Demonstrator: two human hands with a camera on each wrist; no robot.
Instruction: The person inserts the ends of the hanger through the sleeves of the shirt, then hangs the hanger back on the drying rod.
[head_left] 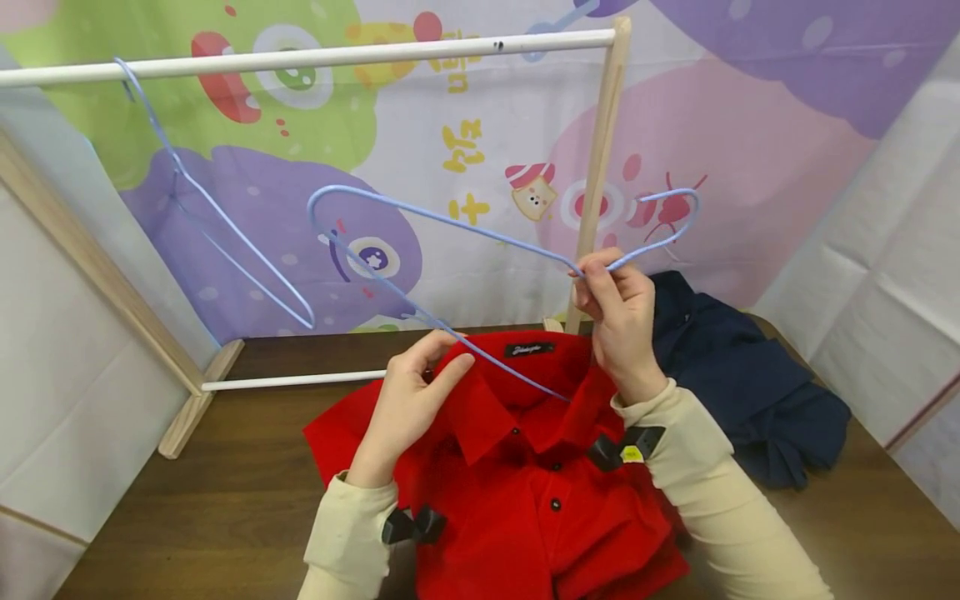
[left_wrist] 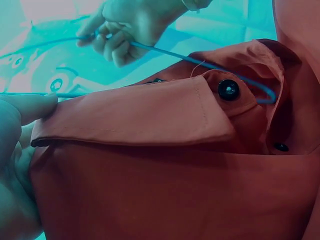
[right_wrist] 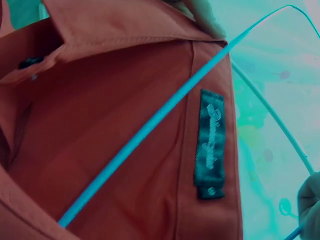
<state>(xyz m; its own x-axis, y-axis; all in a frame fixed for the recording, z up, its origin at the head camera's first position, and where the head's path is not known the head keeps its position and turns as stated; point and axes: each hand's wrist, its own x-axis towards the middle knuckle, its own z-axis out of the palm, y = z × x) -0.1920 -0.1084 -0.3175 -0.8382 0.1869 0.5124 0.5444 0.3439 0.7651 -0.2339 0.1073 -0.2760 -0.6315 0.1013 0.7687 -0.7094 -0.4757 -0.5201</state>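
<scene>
A red collared shirt [head_left: 487, 492] with black buttons lies front up, its collar raised around a dark label [head_left: 529, 348]. My left hand [head_left: 408, 396] grips the left side of the collar, thumb outside and fingers partly hidden behind the cloth. My right hand [head_left: 618, 312] pinches a light blue wire hanger [head_left: 450, 218] at the neck below its hook. One end of the hanger reaches down into the shirt's neck opening, while the other sticks out at upper left. In the right wrist view the hanger's bar [right_wrist: 150, 125] crosses the inside of the collar.
A rack with a white top rail [head_left: 337, 57] and wooden posts stands behind the shirt. Another blue hanger [head_left: 225, 221] hangs from the rail at left. Dark navy folded clothing [head_left: 750, 383] lies at right on the brown table [head_left: 247, 500]. Behind hangs a cartoon-printed cloth.
</scene>
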